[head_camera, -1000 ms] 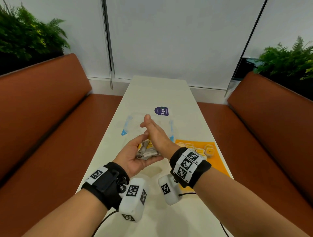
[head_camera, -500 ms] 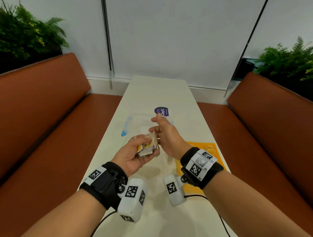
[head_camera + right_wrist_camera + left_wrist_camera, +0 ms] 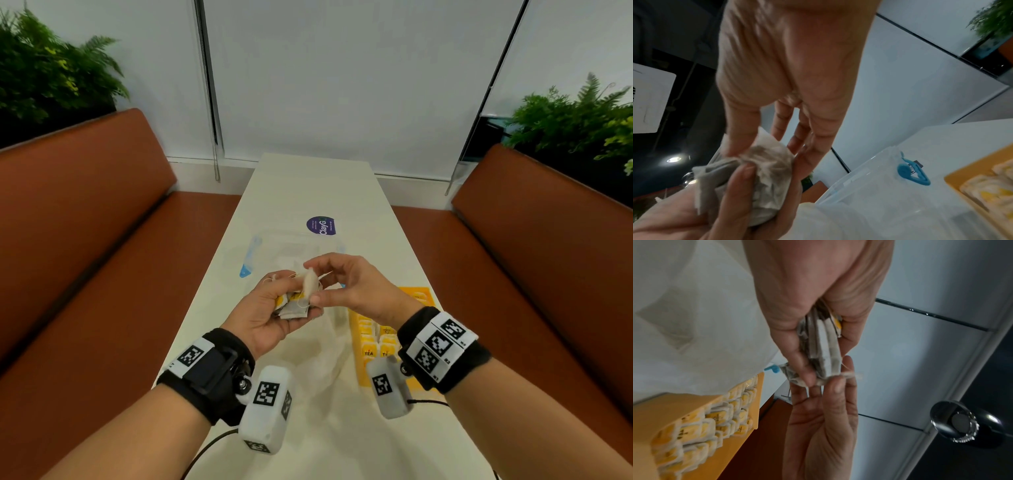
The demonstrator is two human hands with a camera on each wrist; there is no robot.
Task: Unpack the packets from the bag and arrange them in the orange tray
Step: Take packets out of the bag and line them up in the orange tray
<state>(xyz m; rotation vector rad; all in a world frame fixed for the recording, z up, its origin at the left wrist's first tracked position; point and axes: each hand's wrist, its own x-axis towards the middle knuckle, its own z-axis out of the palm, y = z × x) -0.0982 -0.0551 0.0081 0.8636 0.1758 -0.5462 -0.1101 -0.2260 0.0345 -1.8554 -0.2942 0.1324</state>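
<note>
My left hand (image 3: 291, 296) is palm up above the table and grips a small stack of tea packets (image 3: 294, 306), white with yellow tags. My right hand (image 3: 312, 282) pinches one white packet (image 3: 310, 286) between thumb and fingers, standing it on edge at the stack's top. In the right wrist view the pinched packet (image 3: 768, 162) looks crumpled. The left wrist view shows the stack (image 3: 822, 344) edge-on. The orange tray (image 3: 423, 294) lies to the right, partly behind my right wrist, with rows of packets (image 3: 376, 346) in it. A thin white bag (image 3: 325, 346) lies flat under my hands.
A clear plastic box (image 3: 294, 246) with blue clips (image 3: 246, 270) stands just beyond my hands, and a purple round sticker (image 3: 321, 225) lies behind it. The narrow white table (image 3: 308, 185) runs between two brown benches (image 3: 85, 240). Plants stand in both far corners.
My right hand has shifted off the top of the stack and now pinches a single packet, lifted onto its edge. The left hand has stayed nearly still with the stack.
</note>
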